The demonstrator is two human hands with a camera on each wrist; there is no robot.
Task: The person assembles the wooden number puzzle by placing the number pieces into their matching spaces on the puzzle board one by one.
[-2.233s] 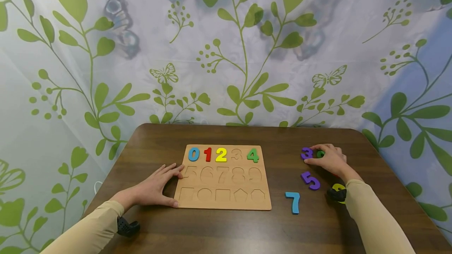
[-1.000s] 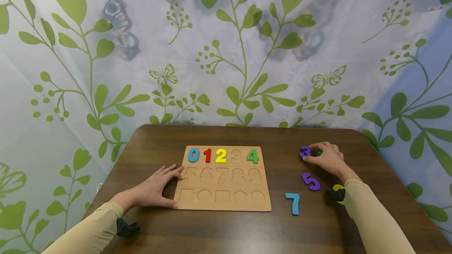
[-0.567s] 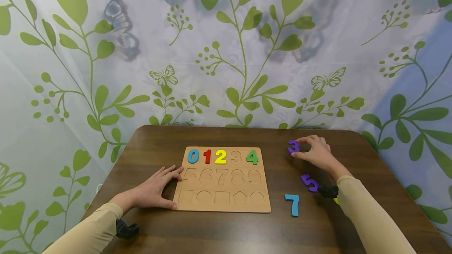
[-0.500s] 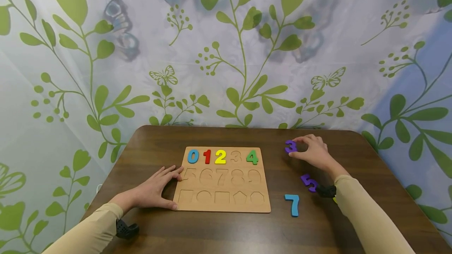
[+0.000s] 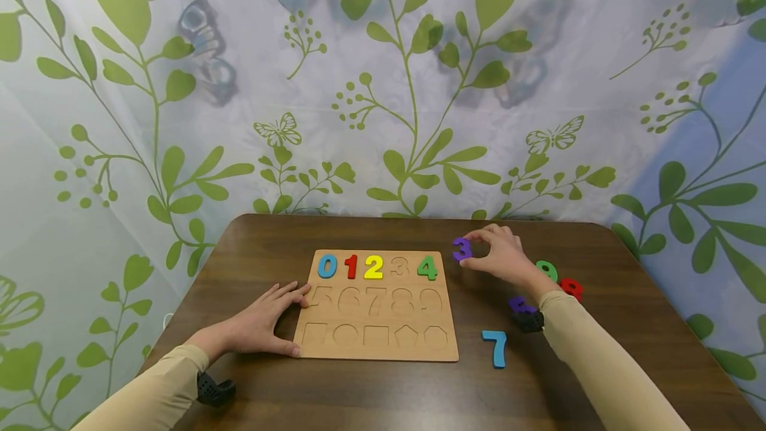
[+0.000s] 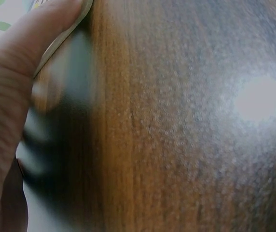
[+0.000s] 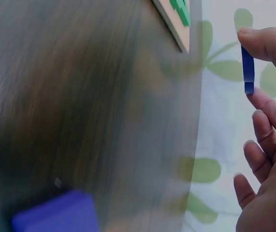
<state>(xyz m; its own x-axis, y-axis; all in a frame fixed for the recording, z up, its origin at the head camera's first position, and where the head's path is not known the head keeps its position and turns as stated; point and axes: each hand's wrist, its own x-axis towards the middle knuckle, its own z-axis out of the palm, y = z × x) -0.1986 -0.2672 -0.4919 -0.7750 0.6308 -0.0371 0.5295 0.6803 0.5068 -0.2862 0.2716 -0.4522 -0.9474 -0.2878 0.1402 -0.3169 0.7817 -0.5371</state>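
Note:
Between thumb and index finger, my right hand (image 5: 501, 255) pinches a purple number 3 (image 5: 461, 249), held just right of the wooden number board's top corner. The right wrist view shows that number 3 (image 7: 248, 70) edge-on between the fingertips. My left hand (image 5: 260, 320) rests at the left edge of the number board (image 5: 383, 348), fingers spread, thumb at the lower corner. In the board's top row sit a blue 0 (image 5: 327, 266), a red 1 (image 5: 351, 267), a yellow 2 (image 5: 374, 267) and a green 4 (image 5: 427, 268). The 3-shaped recess between 2 and 4 is bare.
Right of the board, a blue 7 (image 5: 495, 348) lies on the brown table (image 5: 383, 394). A purple piece (image 5: 519, 304) is partly hidden by the right wrist's black camera (image 5: 528, 321). A green 9 (image 5: 546, 271) and a red 8 (image 5: 572, 288) lie beyond the forearm.
My right hand has picked up the purple 3 and carried it left toward the board, uncovering the green and red pieces. My left hand has stayed at the board's edge.

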